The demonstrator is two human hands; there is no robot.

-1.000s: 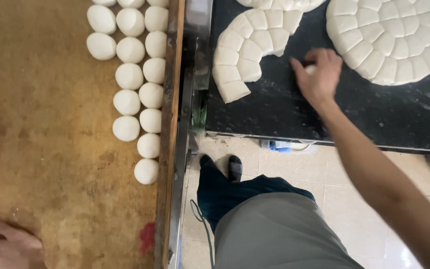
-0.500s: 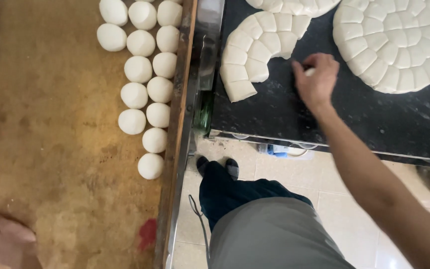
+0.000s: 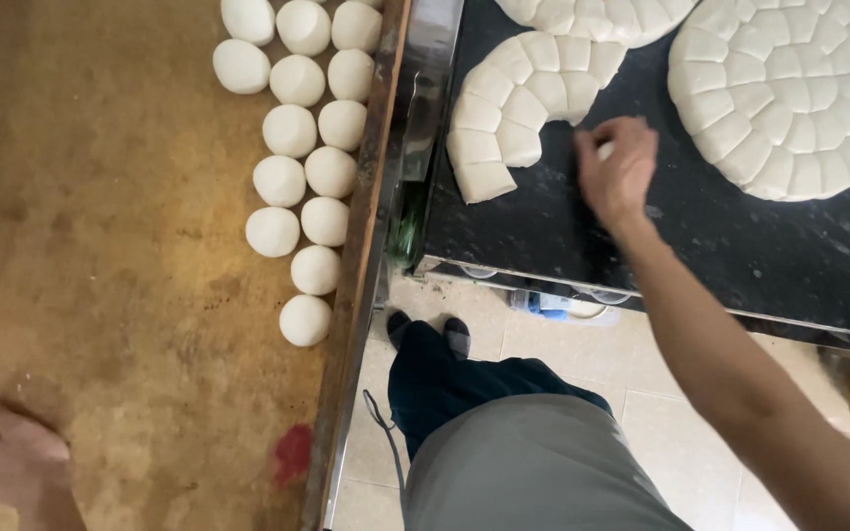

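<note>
Two hands were in view, far apart. The right hand (image 3: 617, 172) reached out over the dark surface (image 3: 740, 256), its fingers (image 3: 592, 157) curled together around a small white piece of dough (image 3: 604, 150), pinched near the tips and mostly hidden by the hand. That piece sat just right of the curved strip of cut dough pieces (image 3: 514, 108), which arced from the lower left up toward the top; the open end of the arc lay just left of and above the fingers. A full round of cut pieces (image 3: 789, 93) lay well to the right. The left hand (image 3: 7, 467) rested flat on the brown floured surface (image 3: 100, 246), far from the rows of dough balls (image 3: 302, 167), fingers loosely spread, so the right hand was much the nearer to the cut dough. Compared with half a second earlier, the right hand had moved slightly and its fingers had closed more tightly on the piece.
</note>
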